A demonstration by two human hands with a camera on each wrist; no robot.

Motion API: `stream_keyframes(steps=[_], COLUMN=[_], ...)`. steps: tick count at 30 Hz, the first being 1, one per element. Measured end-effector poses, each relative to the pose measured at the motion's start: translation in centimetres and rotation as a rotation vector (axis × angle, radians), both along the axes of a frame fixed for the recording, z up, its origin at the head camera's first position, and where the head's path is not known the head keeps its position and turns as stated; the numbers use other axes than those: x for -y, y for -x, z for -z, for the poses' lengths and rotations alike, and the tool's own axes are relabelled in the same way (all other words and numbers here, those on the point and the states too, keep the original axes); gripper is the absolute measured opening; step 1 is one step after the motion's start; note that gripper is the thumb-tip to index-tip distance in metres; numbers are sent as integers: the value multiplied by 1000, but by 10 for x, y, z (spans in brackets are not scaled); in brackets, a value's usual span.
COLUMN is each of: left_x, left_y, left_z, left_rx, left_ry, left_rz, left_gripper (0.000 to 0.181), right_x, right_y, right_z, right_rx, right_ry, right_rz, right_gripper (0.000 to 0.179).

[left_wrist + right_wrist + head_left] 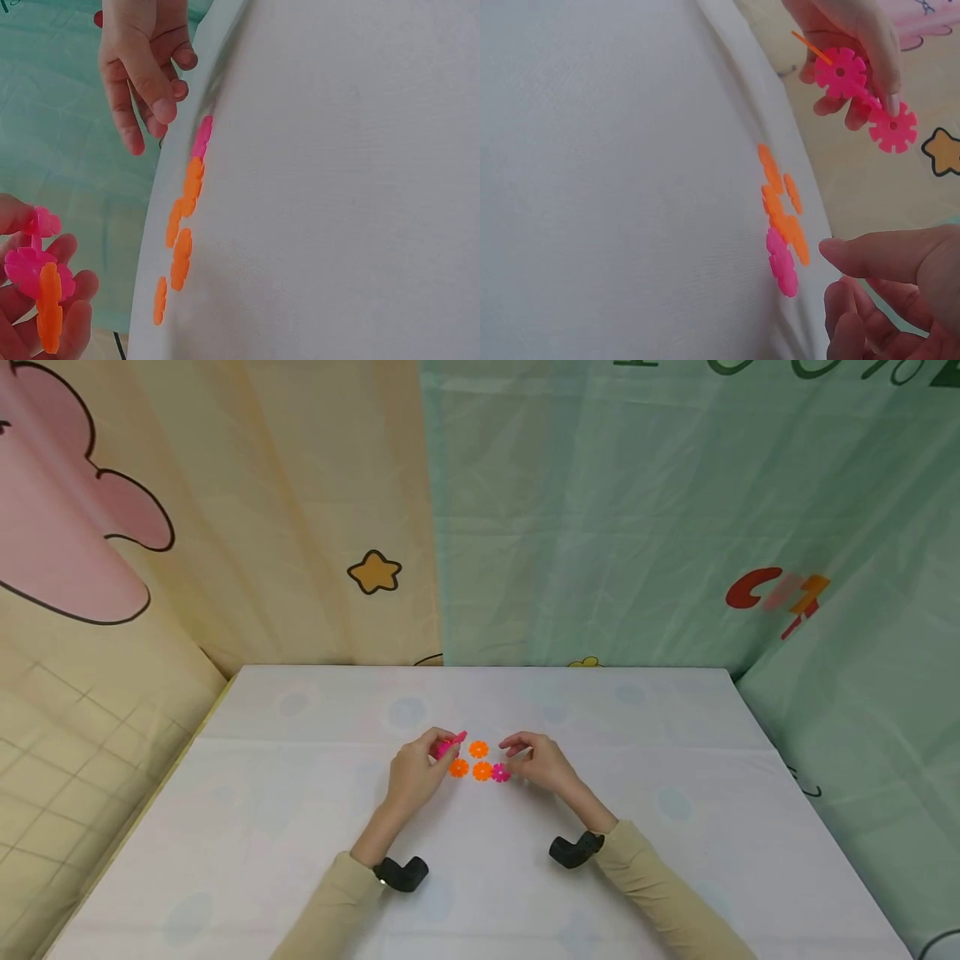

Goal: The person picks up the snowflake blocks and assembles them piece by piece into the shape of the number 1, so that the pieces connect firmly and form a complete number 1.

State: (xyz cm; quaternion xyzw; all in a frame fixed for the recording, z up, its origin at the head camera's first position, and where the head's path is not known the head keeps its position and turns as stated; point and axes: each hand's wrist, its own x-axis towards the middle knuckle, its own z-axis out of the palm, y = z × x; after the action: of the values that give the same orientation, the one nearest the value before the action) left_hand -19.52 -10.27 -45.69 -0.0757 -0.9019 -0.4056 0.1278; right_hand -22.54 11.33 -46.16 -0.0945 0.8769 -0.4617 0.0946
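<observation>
My left hand (416, 772) pinches a small assembly of notched plastic snowflake discs: pink discs (840, 73) joined together, with an orange disc (49, 307) slotted in at an angle. On the table beside it lie several loose orange discs (478, 749) and a single pink disc (500, 772) at their right end. My right hand (543, 763) hovers just right of that pink disc, its fingers loosely bent and holding nothing. In the right wrist view, a gap shows between the right thumb (885, 256) and the loose discs.
A pale cloth with faint spots covers the table (300, 860). Cartoon-printed curtains (622, 527) hang behind the table and along both sides. Each wrist carries a black camera mount (576, 850) below the sleeve cuff.
</observation>
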Motion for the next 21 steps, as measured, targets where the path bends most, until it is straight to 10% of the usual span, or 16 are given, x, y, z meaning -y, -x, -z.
stream_keyframes(steps=[21], left_x=[-2], left_y=[3], left_z=[-5], left_rx=[35], left_ry=[-185], left_rz=[25], left_gripper=[19], right_x=[8], right_y=[1], right_z=[4], right_rx=[24], right_ry=[-258], right_rz=[-40], right_gripper=[30])
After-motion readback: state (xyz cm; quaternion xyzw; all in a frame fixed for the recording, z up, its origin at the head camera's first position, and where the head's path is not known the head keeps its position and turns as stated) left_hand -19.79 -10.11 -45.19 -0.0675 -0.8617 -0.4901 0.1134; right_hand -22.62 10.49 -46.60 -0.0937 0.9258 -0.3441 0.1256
